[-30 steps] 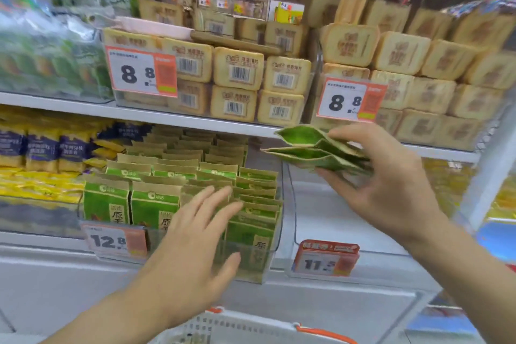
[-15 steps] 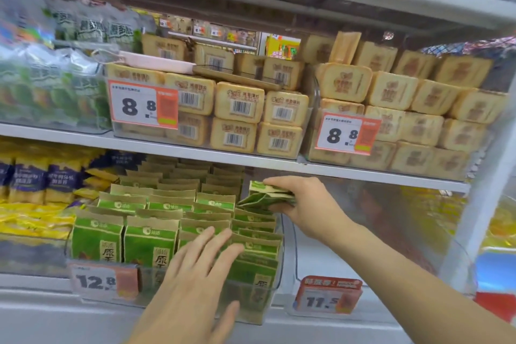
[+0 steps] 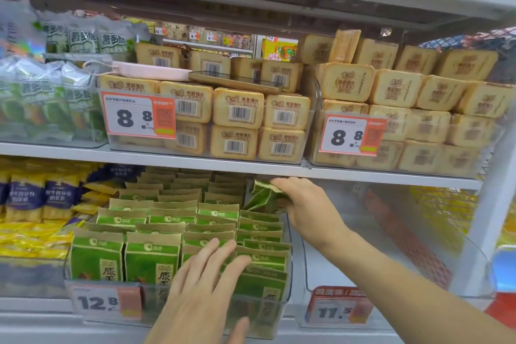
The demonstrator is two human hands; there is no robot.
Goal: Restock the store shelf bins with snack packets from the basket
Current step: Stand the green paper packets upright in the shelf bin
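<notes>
- Head view: a clear plastic bin on the lower shelf is holding rows of upright green-and-kraft snack packets, packed front to back in several columns
- The right hand is reaching to the back right of that bin, just under the edge of the upper shelf, with fingers and thumb curling round a small bunch of green packets; the bunch is tilting above the rearmost packets of the right-hand column
- The left hand is lying with straight, spread fingers against the tops of the front packets in the middle and right columns, gripping nothing
- A price tag reading 12.8 is hanging on the front of this bin
- Just to the right, a second clear bin is standing with a red tag reading 11.5 on its front; I cannot tell what it is holding
- To the left, yellow and blue packets are filling the neighbouring space
- On the upper shelf two clear bins are carrying stacked tan toast-slice packs, each bin wearing an 8.8 tag
- A pink tray and a phone are lying on top of the left stack
- Silver-green bags are sitting in a bin at far left
</notes>
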